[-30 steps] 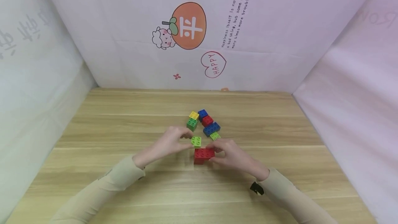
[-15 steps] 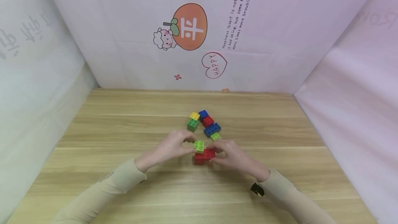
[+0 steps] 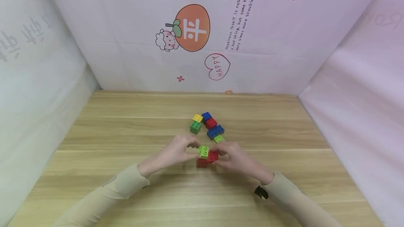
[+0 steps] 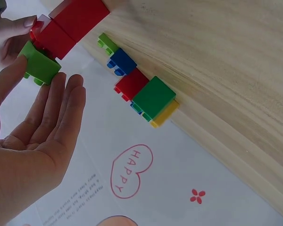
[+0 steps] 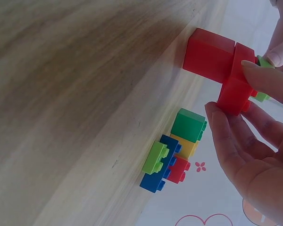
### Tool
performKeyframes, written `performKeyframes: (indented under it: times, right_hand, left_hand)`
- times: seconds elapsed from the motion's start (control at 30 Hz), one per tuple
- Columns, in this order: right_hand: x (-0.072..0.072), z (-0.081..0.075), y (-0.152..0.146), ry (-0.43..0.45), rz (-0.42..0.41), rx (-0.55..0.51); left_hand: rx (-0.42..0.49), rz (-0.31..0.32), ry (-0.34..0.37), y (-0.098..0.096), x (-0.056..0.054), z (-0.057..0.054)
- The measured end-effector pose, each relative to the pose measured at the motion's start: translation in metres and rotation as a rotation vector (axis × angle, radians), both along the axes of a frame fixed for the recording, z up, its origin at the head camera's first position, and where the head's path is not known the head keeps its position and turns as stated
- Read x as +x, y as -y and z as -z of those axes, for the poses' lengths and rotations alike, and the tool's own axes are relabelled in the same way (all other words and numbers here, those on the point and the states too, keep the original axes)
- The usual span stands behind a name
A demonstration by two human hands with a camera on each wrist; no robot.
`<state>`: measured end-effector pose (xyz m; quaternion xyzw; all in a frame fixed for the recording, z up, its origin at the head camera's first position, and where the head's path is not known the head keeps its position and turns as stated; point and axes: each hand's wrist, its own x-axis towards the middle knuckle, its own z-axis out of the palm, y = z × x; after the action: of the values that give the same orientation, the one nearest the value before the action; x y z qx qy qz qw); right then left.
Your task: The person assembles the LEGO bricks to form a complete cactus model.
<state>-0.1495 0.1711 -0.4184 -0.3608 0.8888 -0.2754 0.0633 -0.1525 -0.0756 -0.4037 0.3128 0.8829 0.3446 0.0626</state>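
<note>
My left hand [image 3: 180,152] pinches a lime green toy brick [image 3: 203,151] between thumb and fingertips. This brick sits over the left end of a long red brick [image 3: 213,156]; whether its studs are fully engaged I cannot tell. Under the long brick's left part stands a square red brick [image 5: 208,54], so the long one overhangs to the right. My right hand [image 3: 235,157] grips that overhanging end, thumb on the near side and fingers on the far side. In the left wrist view, the lime brick [image 4: 41,63] lies against the studded face of the red one.
Behind the hands, a loose group of bricks lies on the wooden table [image 3: 126,192]: green [image 3: 195,127], yellow [image 3: 197,118], blue [image 3: 215,132], red [image 3: 211,123], and a second lime one [image 3: 219,138]. Printed white cloth [image 3: 135,62] walls the table at back and sides.
My left hand has carried the lime brick a little to the right and toward me, from behind the red stack to over its left end. My right hand keeps its grip.
</note>
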Motion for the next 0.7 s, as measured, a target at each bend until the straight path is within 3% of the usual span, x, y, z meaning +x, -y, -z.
performKeyframes:
  times: [0.7]
  right_hand:
    - [-0.0009, 0.0025, -0.0001, -0.005, -0.001, -0.013]
  left_hand:
    - [0.035, -0.016, 0.026, -0.003, 0.0041, 0.0033]
